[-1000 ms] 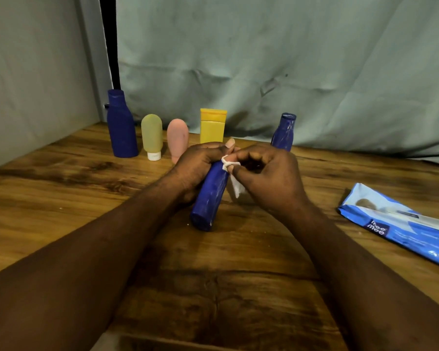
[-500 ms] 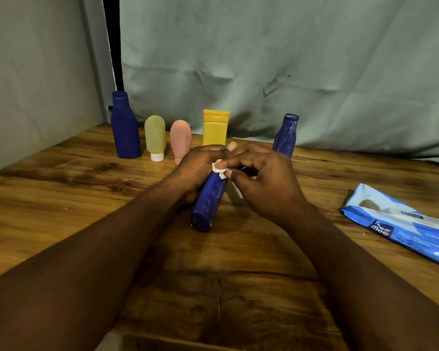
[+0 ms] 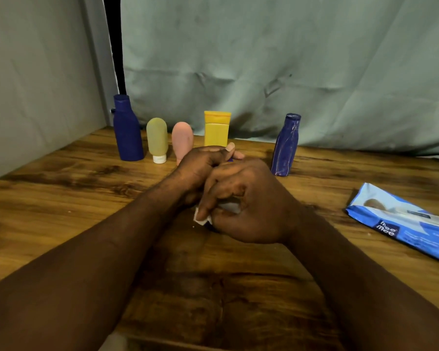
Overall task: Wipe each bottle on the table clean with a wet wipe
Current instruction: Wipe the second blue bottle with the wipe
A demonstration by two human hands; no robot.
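My left hand (image 3: 200, 164) grips the top of a blue bottle (image 3: 230, 160), which is almost fully hidden by both hands; only a sliver of blue shows by the fingertips. My right hand (image 3: 249, 201) is wrapped around the bottle's lower part with a white wet wipe (image 3: 202, 219) pressed under its fingers. At the back of the table stand a tall blue bottle (image 3: 127, 129), a yellow-green tube (image 3: 157, 139), a pink tube (image 3: 182, 140), a yellow tube (image 3: 216, 129) and a smaller blue bottle (image 3: 286, 145).
A blue wet-wipe pack (image 3: 403, 221) lies flat at the right edge of the wooden table (image 3: 61, 198). A grey-green cloth backdrop hangs behind the bottles and a pale wall closes the left side.
My right hand has slid with the wipe from the bottle's top down along its body toward me, and it now covers the bottle's lower part that was visible before.
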